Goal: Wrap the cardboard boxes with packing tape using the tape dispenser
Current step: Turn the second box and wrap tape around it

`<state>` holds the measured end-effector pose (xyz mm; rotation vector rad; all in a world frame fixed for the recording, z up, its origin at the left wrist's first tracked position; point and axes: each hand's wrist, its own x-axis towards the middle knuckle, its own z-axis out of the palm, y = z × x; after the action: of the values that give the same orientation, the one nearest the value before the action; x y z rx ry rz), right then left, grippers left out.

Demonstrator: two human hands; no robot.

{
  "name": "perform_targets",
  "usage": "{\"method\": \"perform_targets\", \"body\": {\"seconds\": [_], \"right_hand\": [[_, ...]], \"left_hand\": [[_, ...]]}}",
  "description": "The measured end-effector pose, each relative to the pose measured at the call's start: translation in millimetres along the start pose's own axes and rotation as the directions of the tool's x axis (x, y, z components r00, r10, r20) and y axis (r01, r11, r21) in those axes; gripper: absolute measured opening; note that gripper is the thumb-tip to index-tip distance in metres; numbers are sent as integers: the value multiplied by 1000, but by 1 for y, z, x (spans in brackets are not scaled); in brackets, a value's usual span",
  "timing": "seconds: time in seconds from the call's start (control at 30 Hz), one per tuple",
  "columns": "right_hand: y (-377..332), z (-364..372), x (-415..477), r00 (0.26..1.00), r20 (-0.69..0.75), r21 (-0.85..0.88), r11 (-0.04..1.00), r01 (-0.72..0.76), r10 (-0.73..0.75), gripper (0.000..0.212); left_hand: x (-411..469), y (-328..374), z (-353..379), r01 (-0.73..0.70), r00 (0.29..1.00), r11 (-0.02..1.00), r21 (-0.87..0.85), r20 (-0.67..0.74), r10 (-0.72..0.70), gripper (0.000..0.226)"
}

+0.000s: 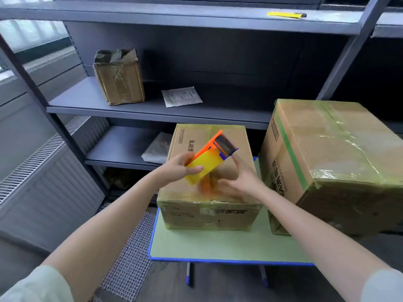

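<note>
Above the near box [194, 138], edge-taped like the bigger box [327, 153] at right, the left hand [178, 168] grips the tape dispenser [207, 162], the blurred right hand [239, 186] reaches under it, hold unclear, so more strips likely remain.

There are three cardboard boxes: one small box [119, 77] on the middle shelf [82, 99], and two on the counter [218, 245], a mid-sized box [192, 216] and a large box [327, 153]. There is one tape dispenser [209, 158]. Two hands show, the left hand [181, 168] and the right hand [239, 184]. There are two packets, a flat white packet [181, 97] and a crumpled packet [157, 149] on the lower shelf [117, 149]. One yellow tool [285, 15] lies on the top shelf [174, 20], which makes three shelves.
</note>
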<state>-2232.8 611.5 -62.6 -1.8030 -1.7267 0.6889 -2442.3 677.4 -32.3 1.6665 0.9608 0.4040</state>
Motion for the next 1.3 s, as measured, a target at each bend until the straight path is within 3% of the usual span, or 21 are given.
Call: {"method": "perform_targets", "body": {"seconds": [0.13, 0.23, 0.33, 0.47, 0.57, 0.67, 0.77, 0.87, 1.13, 1.3], "right_hand": [[-33, 6, -2, 995, -10, 297, 950, 95, -96, 56], [-38, 21, -3, 994, -59, 278, 954, 108, -96, 39], [-47, 32, -13, 982, -158, 204, 969, 137, -106, 39], [-56, 32, -28, 934, -291, 68, 969, 238, -209, 47], [-60, 30, -32, 942, -238, -122, 969, 213, -237, 50], [-64, 26, -34, 950, -244, -208, 967, 147, -197, 57], [-65, 22, -36, 939, -222, -387, 908, 162, -262, 86], [-66, 14, -39, 935, -129, -534, 818, 214, -329, 107], [-60, 4, -45, 941, -104, -611, 767, 194, -322, 105], [-57, 1, -42, 927, -73, -609, 753, 250, -367, 102]], "left_hand": [[-24, -16, -4, 28, 976, 960, -280, 213, 34, 50], [-36, -27, -8, 44, 959, 916, -398, 273, 72, 82], [-46, -32, -13, 13, 959, 904, -427, 263, 110, 66], [-59, -26, -14, -73, 987, 973, -218, 124, 102, 28], [-61, -20, -9, -109, 992, 991, -79, -71, 104, 18], [-61, -10, 0, -73, 975, 987, -145, -218, 40, 30], [-60, 4, 6, -84, 940, 990, -117, -340, 39, 41], [-58, 18, 6, -3, 964, 940, -340, -250, -87, 37], [-66, 24, 4, 141, 968, 883, -448, -126, -219, 22], [-65, 24, 7, 250, 939, 744, -620, -32, -342, 8]]}}
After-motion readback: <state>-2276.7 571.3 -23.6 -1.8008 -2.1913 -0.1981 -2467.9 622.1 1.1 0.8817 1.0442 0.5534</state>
